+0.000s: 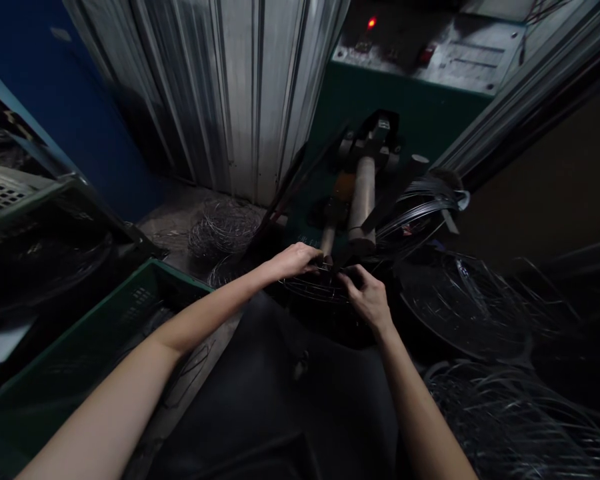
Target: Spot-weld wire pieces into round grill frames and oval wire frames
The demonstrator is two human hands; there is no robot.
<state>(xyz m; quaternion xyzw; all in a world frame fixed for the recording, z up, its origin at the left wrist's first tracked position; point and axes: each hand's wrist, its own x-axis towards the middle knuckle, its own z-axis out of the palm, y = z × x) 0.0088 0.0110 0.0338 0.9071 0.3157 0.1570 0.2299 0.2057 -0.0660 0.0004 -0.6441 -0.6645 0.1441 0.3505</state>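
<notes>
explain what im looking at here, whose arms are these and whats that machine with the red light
This is one picture, taken by a camera worn on a person's head, looking forward and down, so the two bare arms are that person's own. The left hand and the right hand both grip a round wire grille held flat in front of a green machine. Two metal cylinders come down from the machine's head toward the grille. The red light sits on the control panel on top. To the right lie piles of similar wire grilles, with wire rings hung beside the cylinders. More tangled wire lies on the floor near a corrugated metal wall. A green plastic crate stands on the left. The scene is dim, so fine detail is hard to make out.
</notes>
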